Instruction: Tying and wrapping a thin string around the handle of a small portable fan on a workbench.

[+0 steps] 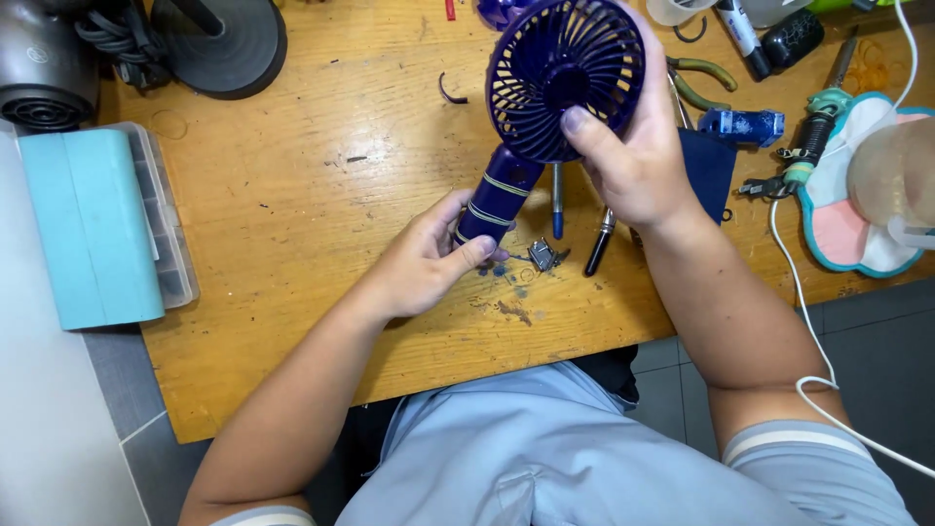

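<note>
Both hands (429, 263) gripping fan (565, 78)

Wooden table (292, 224), worn and stained. Far left: black round base (229, 49). Left edge: clear plastic box (170, 234) with teal lid (93, 224). Middle: pen (557, 205), small metal clip (542, 255). Far right: pliers (703, 78), soldering iron (813, 127), flower-shaped mat (857, 229), marker (740, 34).

Light blue short-sleeved shirt, pale striped sleeve cuffs, bare forearms.
</note>
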